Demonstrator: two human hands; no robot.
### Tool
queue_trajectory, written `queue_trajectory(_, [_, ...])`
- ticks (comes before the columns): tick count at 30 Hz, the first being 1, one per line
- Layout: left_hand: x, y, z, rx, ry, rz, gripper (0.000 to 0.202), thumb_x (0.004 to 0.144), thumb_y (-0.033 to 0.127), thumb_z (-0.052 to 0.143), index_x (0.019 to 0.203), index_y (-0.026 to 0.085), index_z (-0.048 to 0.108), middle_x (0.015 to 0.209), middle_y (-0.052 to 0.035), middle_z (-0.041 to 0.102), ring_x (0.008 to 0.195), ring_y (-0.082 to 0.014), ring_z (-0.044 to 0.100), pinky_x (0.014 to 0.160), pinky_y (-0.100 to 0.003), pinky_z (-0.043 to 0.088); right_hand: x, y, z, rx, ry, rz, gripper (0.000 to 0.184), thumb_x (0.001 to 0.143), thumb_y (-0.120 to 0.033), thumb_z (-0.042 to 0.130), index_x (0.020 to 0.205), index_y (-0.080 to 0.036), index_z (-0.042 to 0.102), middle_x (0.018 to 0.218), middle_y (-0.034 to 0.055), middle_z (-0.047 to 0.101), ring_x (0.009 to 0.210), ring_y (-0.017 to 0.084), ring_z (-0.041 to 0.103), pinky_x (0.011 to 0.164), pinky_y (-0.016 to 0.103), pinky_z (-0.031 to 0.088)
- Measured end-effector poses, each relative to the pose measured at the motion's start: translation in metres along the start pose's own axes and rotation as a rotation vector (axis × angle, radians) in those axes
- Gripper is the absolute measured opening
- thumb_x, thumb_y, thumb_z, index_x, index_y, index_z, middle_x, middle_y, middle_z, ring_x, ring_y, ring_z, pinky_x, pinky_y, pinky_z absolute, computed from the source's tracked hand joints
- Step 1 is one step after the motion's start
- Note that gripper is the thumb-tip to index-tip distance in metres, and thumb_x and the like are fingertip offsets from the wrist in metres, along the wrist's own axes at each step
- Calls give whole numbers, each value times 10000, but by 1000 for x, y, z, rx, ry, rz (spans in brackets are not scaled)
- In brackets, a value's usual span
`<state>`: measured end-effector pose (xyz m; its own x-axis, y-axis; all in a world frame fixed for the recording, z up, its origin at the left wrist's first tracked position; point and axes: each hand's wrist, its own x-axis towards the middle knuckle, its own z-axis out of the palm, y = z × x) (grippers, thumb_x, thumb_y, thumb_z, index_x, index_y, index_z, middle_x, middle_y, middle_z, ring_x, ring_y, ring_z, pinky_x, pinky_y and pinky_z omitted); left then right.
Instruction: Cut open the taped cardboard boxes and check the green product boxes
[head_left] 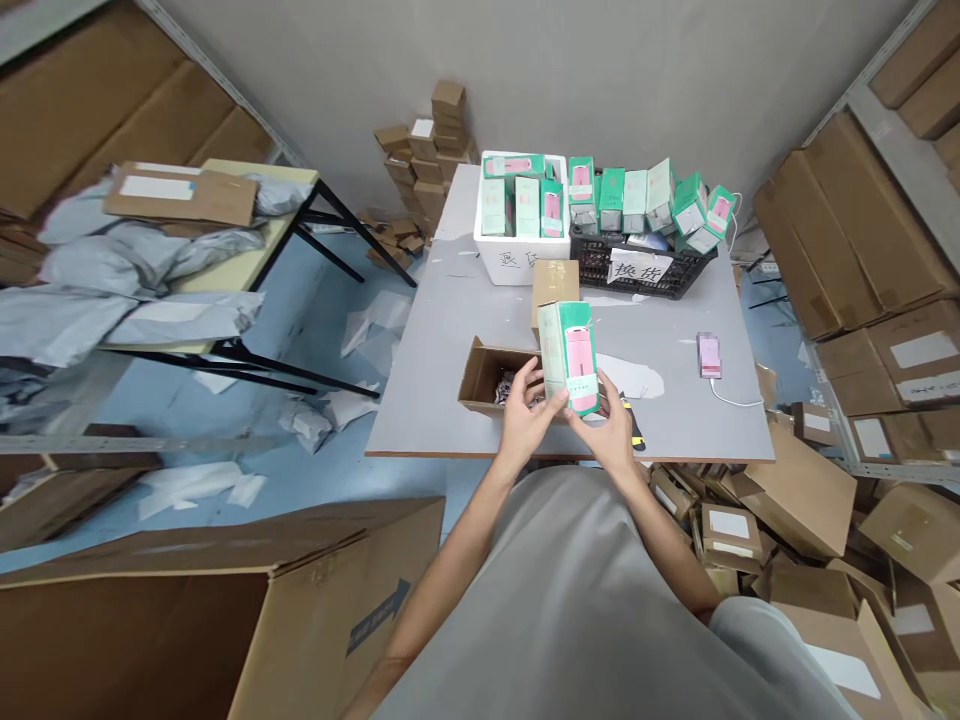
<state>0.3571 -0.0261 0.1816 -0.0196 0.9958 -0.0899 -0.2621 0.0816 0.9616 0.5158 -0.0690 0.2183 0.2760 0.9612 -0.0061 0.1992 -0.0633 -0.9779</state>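
A green product box with a pink picture (571,355) stands upright above the near edge of the grey table (450,340). My left hand (525,408) grips its lower left side, fingers wrapped round it. My right hand (613,425) holds its lower right corner. Just left of the hands lies an open brown carton (486,374) with dark contents. Behind the held box stands a small closed brown box (556,284).
A white foam bin (501,255) and a black basket (660,275) at the table's far end hold several similar green boxes. A pink phone (709,355) with a cable lies right. Cartons pile up right and in front; grey mailer bags cover a table left.
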Motion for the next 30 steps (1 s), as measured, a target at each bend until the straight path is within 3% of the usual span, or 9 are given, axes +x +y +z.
queue_trajectory(3, [-4, 1, -11, -69, -76, -55, 867, 837, 620, 965, 1561, 264, 649, 1498, -179, 734, 1369, -337, 744, 1105, -465, 655, 6, 8, -4, 236, -46, 154, 953, 769, -604, 931, 1591, -234, 623, 1435, 150, 803, 1291, 359, 785, 1139, 536, 648])
queue_trajectory(6, [-10, 3, -18, -161, -147, -206, 745, 815, 596, 982, 1429, 236, 762, 1482, -185, 760, 1395, -387, 734, 1075, -512, 678, 10, 15, -7, 424, -116, 272, 911, 786, -671, 878, 1550, -239, 635, 1349, 134, 841, 1270, 376, 801, 1048, 543, 692])
queue_trajectory(13, [-16, 8, -13, -232, -235, -326, 697, 730, 529, 1048, 1308, 209, 825, 1374, -170, 820, 1322, -400, 769, 1117, -596, 660, 6, 18, -7, 458, -155, 255, 926, 765, -633, 909, 1568, -271, 622, 1398, 128, 831, 1320, 390, 782, 1068, 557, 679])
queue_trajectory(18, [-14, 3, -10, -73, -151, -216, 749, 670, 465, 1072, 1317, 202, 800, 1397, -165, 794, 1325, -366, 739, 1131, -546, 638, 11, 21, -8, 385, -165, 191, 814, 786, -631, 886, 1488, -260, 709, 1517, 135, 771, 1480, 387, 686, 1244, 569, 570])
queue_trajectory(23, [-22, -2, -1, 185, 11, -28, 720, 685, 418, 1042, 1328, 248, 768, 1394, -135, 697, 1289, -323, 714, 910, -393, 703, 15, 18, 1, 237, -45, 93, 1031, 733, -631, 971, 1619, -248, 607, 1674, 191, 636, 1494, 378, 665, 1240, 540, 571])
queue_trajectory(26, [-28, -4, 2, 229, -1, 60, 712, 709, 385, 1022, 1358, 270, 753, 1408, -110, 648, 1272, -293, 722, 931, -376, 706, 17, 18, 5, 212, -11, 84, 1120, 707, -568, 1010, 1673, -251, 540, 1666, 195, 637, 1446, 358, 694, 1209, 515, 591])
queue_trajectory(28, [-30, -6, 1, 170, -52, 24, 703, 730, 404, 1019, 1363, 269, 744, 1443, -117, 658, 1332, -310, 704, 991, -398, 701, 20, 22, 4, 257, 8, 106, 1107, 703, -539, 1017, 1661, -248, 545, 1609, 186, 686, 1390, 340, 725, 1188, 496, 602])
queue_trajectory(30, [-28, -9, -4, 38, -100, -101, 716, 757, 452, 1019, 1382, 263, 725, 1509, -136, 674, 1400, -346, 682, 1043, -449, 694, 22, 27, 2, 329, -4, 139, 1078, 700, -525, 1020, 1638, -251, 565, 1539, 168, 735, 1331, 326, 755, 1163, 483, 615])
